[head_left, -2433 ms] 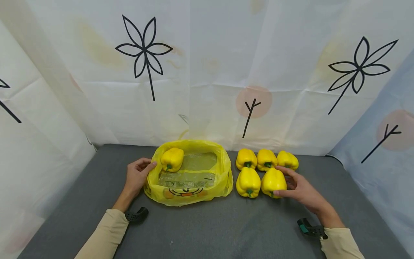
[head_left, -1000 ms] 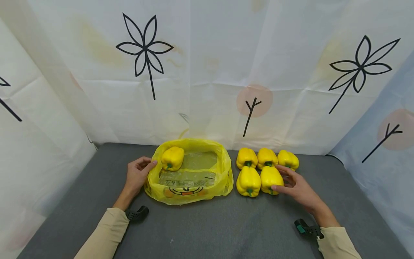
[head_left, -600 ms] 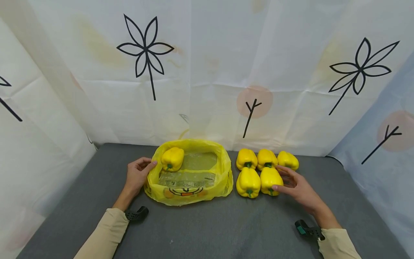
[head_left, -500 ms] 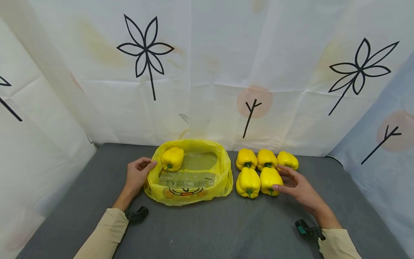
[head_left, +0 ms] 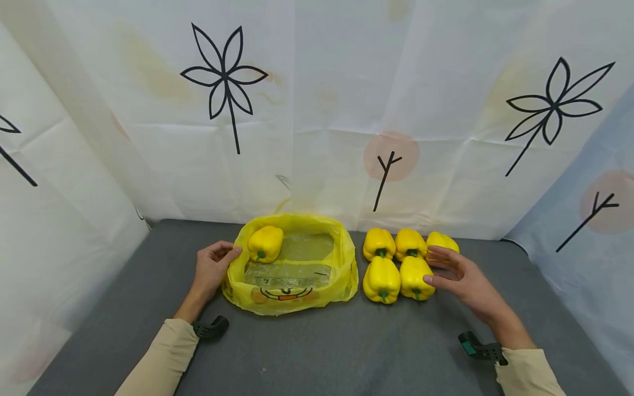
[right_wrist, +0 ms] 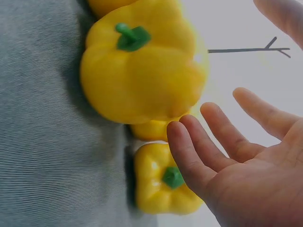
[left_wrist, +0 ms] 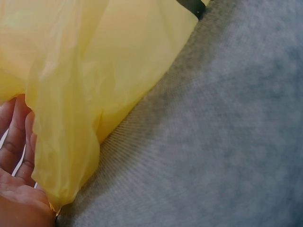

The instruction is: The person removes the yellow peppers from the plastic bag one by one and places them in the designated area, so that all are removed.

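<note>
A yellow plastic bag (head_left: pixel 342 278) stands with its mouth spread wide, and one yellow bell pepper (head_left: pixel 266 243) lies in its far left corner. At the bag's left rim my left hand (head_left: pixel 210 269) pinches the plastic between thumb and fingers; in the left wrist view the plastic (left_wrist: pixel 109 61) hides part of that hand (left_wrist: pixel 19 161). My right hand (head_left: pixel 468 283) hovers just right of the front right bell pepper (head_left: pixel 415 278), fingers spread and holding nothing. The right wrist view shows a gap between the fingers and this large bell pepper (right_wrist: pixel 142 71).
Left of that pepper sits another front-row bell pepper (head_left: pixel 381 280). Behind them stand three more, a left one (head_left: pixel 379 243), a middle one (head_left: pixel 410 243) and a right one (head_left: pixel 442 241). The grey table (head_left: pixel 317 357) ends at a patterned cloth backdrop (head_left: pixel 327 110).
The front right pepper shifted slightly left early on, with my right hand at it. Since then the right hand has drawn back to the right, off the pepper. My left hand stays at the bag.
</note>
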A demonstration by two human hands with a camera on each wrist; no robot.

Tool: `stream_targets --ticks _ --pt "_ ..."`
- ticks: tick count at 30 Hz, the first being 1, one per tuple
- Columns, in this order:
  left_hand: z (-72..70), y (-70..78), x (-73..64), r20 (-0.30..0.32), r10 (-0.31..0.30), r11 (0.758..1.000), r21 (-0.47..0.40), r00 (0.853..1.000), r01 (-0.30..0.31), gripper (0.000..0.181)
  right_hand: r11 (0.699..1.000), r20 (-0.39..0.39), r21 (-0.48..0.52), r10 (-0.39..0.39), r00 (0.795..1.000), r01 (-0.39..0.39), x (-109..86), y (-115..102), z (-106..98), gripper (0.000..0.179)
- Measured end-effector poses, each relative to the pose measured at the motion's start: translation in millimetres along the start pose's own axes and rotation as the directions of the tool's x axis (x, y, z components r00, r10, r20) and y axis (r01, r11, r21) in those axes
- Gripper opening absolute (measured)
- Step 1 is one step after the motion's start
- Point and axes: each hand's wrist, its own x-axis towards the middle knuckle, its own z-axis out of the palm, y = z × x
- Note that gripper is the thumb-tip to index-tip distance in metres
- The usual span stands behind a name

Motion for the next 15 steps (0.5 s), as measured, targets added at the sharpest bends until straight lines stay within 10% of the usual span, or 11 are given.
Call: stream_targets --ticks 15 --pt "0.6 1.3 0.1 -0.010 -0.004 1.000 0.012 1.000 0.004 0.023 0.999 0.019 -0.030 -0.042 0.999 0.043 11.1 -29.0 -2.8 0.068"
